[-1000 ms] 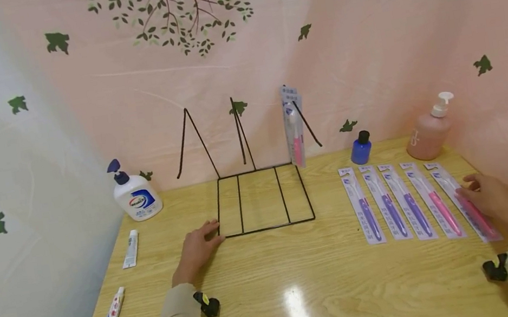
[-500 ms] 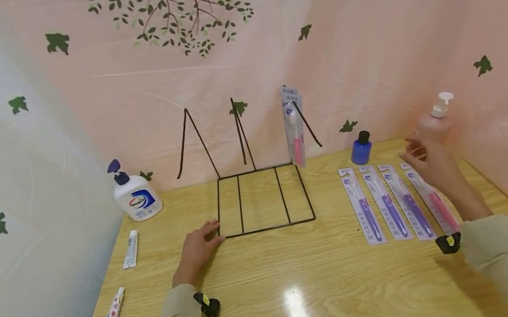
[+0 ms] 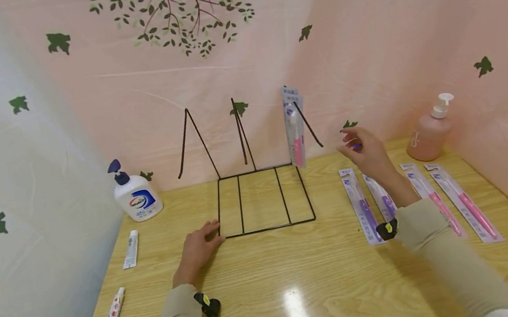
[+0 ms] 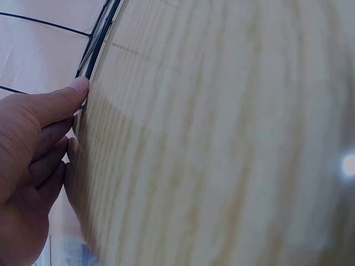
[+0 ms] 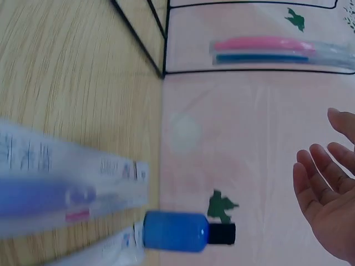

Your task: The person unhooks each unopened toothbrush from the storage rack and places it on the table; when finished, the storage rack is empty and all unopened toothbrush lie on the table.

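Observation:
My left hand (image 3: 196,247) holds the near left corner of a black wire rack (image 3: 269,228); in the left wrist view its thumb (image 4: 64,101) lies against the wire. Two packaged toothbrushes (image 3: 296,130) hang on the rack's right prong. My right hand (image 3: 374,154) is raised over the table, fingers loosely bent and holding nothing, as the right wrist view shows. Behind it in the head view, a blue bottle (image 5: 175,231) with a black cap is mostly hidden. Packaged purple toothbrushes (image 3: 361,207) and pink ones (image 3: 465,203) lie in a row; my right hand and forearm cover part of it.
A white pump bottle (image 3: 140,198) stands at the back left, with two toothpaste tubes (image 3: 130,249) along the left side. At the back right is a pink pump bottle (image 3: 430,136). A printed curtain (image 3: 241,72) hangs right behind the table.
My right hand has left the rightmost pink toothbrush and moved left over the row, up to the blue bottle. The toothbrushes stayed in place. My left hand has not moved.

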A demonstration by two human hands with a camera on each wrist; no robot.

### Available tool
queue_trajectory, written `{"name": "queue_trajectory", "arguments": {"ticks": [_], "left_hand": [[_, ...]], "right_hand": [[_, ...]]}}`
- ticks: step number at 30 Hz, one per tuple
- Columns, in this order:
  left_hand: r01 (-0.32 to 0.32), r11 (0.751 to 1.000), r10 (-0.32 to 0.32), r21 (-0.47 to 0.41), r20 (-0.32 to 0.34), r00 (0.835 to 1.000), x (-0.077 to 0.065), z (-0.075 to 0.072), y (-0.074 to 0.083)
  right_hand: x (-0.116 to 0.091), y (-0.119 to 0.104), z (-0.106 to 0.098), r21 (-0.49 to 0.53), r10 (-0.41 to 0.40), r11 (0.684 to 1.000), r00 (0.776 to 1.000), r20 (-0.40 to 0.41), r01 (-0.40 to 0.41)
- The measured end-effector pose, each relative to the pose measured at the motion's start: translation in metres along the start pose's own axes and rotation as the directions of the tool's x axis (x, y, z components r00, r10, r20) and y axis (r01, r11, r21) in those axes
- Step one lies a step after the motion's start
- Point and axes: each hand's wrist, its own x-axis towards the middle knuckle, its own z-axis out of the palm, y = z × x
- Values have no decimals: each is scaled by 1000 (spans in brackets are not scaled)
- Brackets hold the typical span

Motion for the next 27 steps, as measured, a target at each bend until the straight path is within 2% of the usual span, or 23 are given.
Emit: {"name": "queue_trajectory", "arguments": {"ticks": [8, 16, 23, 27], "left_hand": [[11, 1000, -11, -10, 11, 1000, 0, 1, 1], [-1, 1000, 1, -6, 5, 1000, -1, -1, 2], [11, 1000, -11, -8, 17, 1000, 0, -1, 2], [16, 1000, -15, -16, 17, 1000, 0, 0, 1]], "right_hand": [[10, -8, 36, 124, 68, 989, 995, 69, -76], [24, -21, 67, 283, 68, 956, 997, 30, -74], [22, -60, 74, 321, 69, 945, 998, 3, -66], [21, -67, 77, 331, 86, 941, 996, -18, -75]]}}
